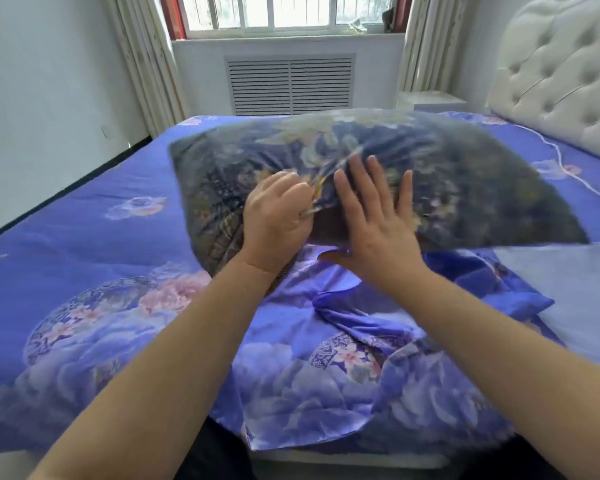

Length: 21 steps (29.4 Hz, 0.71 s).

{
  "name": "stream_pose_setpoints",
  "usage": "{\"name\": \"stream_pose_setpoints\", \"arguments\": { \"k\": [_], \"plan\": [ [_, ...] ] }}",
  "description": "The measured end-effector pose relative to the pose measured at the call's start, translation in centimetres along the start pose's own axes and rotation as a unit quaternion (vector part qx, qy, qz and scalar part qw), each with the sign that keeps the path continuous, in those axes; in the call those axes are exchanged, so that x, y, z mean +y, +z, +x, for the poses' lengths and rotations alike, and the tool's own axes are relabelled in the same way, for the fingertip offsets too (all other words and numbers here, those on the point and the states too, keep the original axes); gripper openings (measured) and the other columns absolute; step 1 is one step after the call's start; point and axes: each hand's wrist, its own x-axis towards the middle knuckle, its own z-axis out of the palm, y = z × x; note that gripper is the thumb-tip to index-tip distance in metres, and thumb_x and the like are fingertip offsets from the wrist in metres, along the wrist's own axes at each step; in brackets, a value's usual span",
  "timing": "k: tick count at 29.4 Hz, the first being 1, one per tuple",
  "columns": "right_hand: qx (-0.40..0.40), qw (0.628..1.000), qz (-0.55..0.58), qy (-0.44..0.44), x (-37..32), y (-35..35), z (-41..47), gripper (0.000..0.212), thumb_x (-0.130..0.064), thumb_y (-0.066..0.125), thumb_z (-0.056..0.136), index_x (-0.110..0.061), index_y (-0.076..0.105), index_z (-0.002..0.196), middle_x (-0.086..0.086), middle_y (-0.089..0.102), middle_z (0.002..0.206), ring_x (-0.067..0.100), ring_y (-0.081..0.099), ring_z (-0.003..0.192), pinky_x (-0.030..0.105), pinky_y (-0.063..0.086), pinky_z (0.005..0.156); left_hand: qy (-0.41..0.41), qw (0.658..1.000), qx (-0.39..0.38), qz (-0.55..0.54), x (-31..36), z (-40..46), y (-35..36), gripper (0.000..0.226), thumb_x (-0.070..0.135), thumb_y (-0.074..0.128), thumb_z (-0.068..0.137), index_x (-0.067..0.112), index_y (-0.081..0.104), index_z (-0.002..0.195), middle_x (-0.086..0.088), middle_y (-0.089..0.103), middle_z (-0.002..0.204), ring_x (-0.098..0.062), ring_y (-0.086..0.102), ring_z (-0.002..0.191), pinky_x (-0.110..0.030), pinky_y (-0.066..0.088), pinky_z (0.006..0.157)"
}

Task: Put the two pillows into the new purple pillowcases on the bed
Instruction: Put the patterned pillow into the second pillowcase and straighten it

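Our left hand (274, 216) pinches the dark flowery soft pillow (378, 174); our right hand (378, 223) lies flat, fingers wide. We should hold tight and find the opening of the shiny purple flowery pillowcase (343, 358) near us.

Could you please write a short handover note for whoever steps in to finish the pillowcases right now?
Left hand: grips a bunch of fabric at the near edge of the dark floral pillow, holding it up off the bed.
Right hand: open, fingers straight, flat against the same pillow.
A purple pillowcase lies crumpled on the bed below the hands; more purple fabric sits to its right, possibly the second case.
Done: nothing inserted yet as far as I can see.
Left: slide this pillow into a purple case, then do the second pillow, which is not in view.
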Motion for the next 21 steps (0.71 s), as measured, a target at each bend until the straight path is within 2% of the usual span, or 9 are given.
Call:
{"name": "stream_pose_setpoints", "arguments": {
  "k": [3,5,7,9,11,14,16,17,21],
  "plan": [
    [-0.017,1.0,-0.022,0.006,2.2,-2.1,-0.2,0.121,-0.071,0.066,0.059,-0.01,0.012,0.149,0.018,0.033,0.149,0.036,0.03,0.138,0.061,0.002,0.111,0.0,0.998,-0.053,-0.028,2.1,0.3,0.7,0.03,0.005,0.052,0.07,0.021,0.027,0.065,-0.012,0.037,0.053,-0.025,0.033,0.058,-0.033,0.024,0.053],
    [-0.072,0.997,-0.018,0.005,3.0,-3.1,-1.3,0.129,-0.071,0.072,0.051,-0.008,0.016,0.149,0.018,0.053,0.127,0.037,0.051,0.116,0.056,0.024,0.106,-0.005,0.994,-0.101,-0.04,3.4,-1.0,1.7,0.022,0.013,0.052,0.071,0.018,0.034,0.06,-0.011,0.041,0.052,-0.024,0.036,0.056,-0.035,0.026,0.05],
    [-0.164,0.986,0.012,0.024,3.3,-3.6,-3.2,0.134,-0.073,0.073,0.047,-0.008,0.019,0.15,0.014,0.059,0.112,0.035,0.057,0.1,0.046,0.041,0.088,-0.022,0.989,-0.14,-0.051,5.1,-3.2,3.0,0.023,0.019,0.051,0.071,0.014,0.037,0.053,-0.009,0.043,0.049,-0.027,0.042,0.05,-0.034,0.027,0.047],
    [-0.291,0.954,0.05,0.056,3.3,-3.6,-5.0,0.128,-0.072,0.071,0.053,-0.011,0.015,0.151,0.011,0.056,0.126,0.03,0.053,0.115,0.042,0.04,0.092,-0.033,0.983,-0.17,-0.053,6.9,-5.5,4.1,0.025,0.02,0.051,0.072,0.013,0.037,0.052,-0.007,0.042,0.047,-0.029,0.044,0.044,-0.03,0.031,0.044],
    [-0.363,0.927,0.064,0.073,3.4,-2.7,-5.9,0.108,-0.067,0.068,0.063,-0.015,0.025,0.148,0.006,0.048,0.14,0.025,0.047,0.126,0.038,0.037,0.1,-0.041,0.983,-0.18,-0.026,8.1,-6.9,4.4,0.027,0.022,0.052,0.081,0.011,0.042,0.058,-0.005,0.046,0.056,-0.028,0.047,0.052,-0.031,0.039,0.047],
    [-0.425,0.894,0.096,0.105,3.7,-1.4,-4.4,0.049,-0.061,0.063,0.073,-0.028,0.061,0.11,0.001,0.066,0.111,0.024,0.061,0.101,0.033,0.046,0.077,-0.07,0.98,-0.178,0.062,8.5,-7.8,3.0,0.022,0.036,0.058,0.088,0.014,0.056,0.09,-0.004,0.059,0.09,-0.026,0.053,0.084,-0.038,0.044,0.073],
    [-0.469,0.853,0.178,0.146,4.6,-0.4,-2.7,0.03,-0.052,0.069,0.073,-0.023,0.065,0.078,0.001,0.066,0.081,0.021,0.061,0.078,0.033,0.046,0.068,-0.062,0.963,-0.231,0.125,8.3,-8.9,1.8,0.056,0.057,0.056,0.084,0.017,0.052,0.122,-0.006,0.056,0.122,-0.027,0.049,0.111,-0.04,0.039,0.094],
    [-0.489,0.83,0.213,0.162,5.1,0.1,-2.0,0.029,-0.047,0.074,0.072,-0.019,0.066,0.073,0.001,0.064,0.074,0.019,0.059,0.072,0.033,0.048,0.068,-0.058,0.945,-0.28,0.158,8.1,-9.4,1.3,0.077,0.067,0.054,0.078,0.017,0.043,0.136,-0.007,0.047,0.136,-0.029,0.042,0.125,-0.044,0.034,0.104],
    [-0.545,0.794,0.223,0.152,5.2,2.2,-1.1,0.038,-0.046,0.078,0.062,-0.021,0.071,0.09,-0.003,0.069,0.084,0.016,0.064,0.078,0.031,0.053,0.081,-0.102,0.864,-0.438,0.227,6.1,-10.0,2.1,0.134,0.081,0.063,0.049,0.02,0.0,0.15,-0.012,0.014,0.157,-0.037,0.009,0.145,-0.057,0.011,0.115]
  ]
}}
